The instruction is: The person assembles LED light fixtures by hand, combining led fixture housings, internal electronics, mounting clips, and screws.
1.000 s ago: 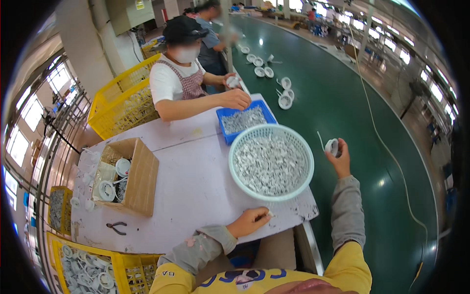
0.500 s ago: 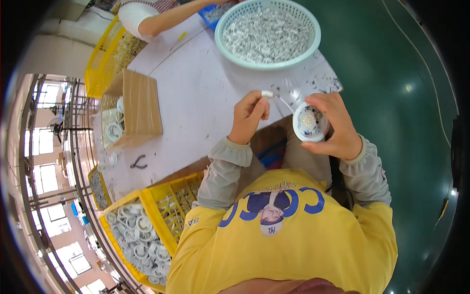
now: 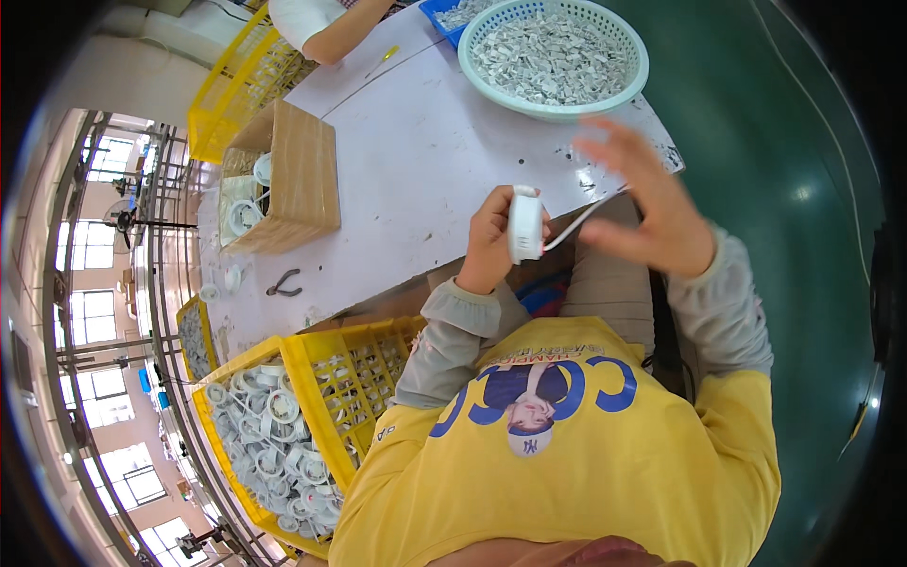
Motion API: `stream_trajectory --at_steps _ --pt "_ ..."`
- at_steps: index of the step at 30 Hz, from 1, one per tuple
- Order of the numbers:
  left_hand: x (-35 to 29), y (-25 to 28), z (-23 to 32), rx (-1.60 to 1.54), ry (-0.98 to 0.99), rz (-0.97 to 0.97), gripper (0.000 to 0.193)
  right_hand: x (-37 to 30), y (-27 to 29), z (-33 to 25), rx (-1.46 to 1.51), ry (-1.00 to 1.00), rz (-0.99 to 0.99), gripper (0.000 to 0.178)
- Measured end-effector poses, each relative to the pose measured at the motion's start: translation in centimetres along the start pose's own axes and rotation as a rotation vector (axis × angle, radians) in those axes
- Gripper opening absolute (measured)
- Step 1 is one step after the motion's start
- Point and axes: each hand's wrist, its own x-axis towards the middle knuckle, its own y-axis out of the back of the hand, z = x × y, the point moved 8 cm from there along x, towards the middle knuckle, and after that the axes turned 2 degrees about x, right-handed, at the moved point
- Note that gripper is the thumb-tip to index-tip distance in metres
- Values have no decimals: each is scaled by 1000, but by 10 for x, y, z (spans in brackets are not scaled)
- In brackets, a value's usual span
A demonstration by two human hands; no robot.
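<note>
My left hand (image 3: 486, 241) is closed around a round white LED lamp (image 3: 525, 229), which is turned edge-on above my lap by the table edge. A white cable (image 3: 578, 225) runs from the lamp's right side toward my right hand (image 3: 661, 208). That hand is raised to the right of the lamp with its fingers spread and blurred by motion. The cable's far end passes near its fingers, and no grip on it shows.
On the pale table (image 3: 406, 161) are a light-blue basin (image 3: 557, 113) of small white pieces, a cardboard box (image 3: 307, 184) with white rings, and pliers (image 3: 283, 283). Yellow crates (image 3: 307, 402) of white parts stand at my left. Another person's arm (image 3: 346, 36) reaches in at the far side.
The lamp has passed from my right hand to my left and turned from face-up to edge-on. My left hand has let go of the cable end; my right hand has opened.
</note>
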Motion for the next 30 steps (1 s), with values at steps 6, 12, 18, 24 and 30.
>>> stream_trajectory --at_steps 6,12,18,24,30 --pt "-6 17 8 -337 -96 -11 26 82 9 86 -329 28 -63 39" --pt "-19 26 1 -398 -88 -21 32 96 -43 208 -482 -310 -414 31" --pt "-33 41 -20 -391 -16 14 23 88 -40 210 -475 -258 -401 13" --pt "-50 45 -42 -248 165 178 22 92 -28 192 -508 -325 -419 18" --pt "-58 28 -72 -172 328 196 15 84 -7 216 -248 -453 -224 13"
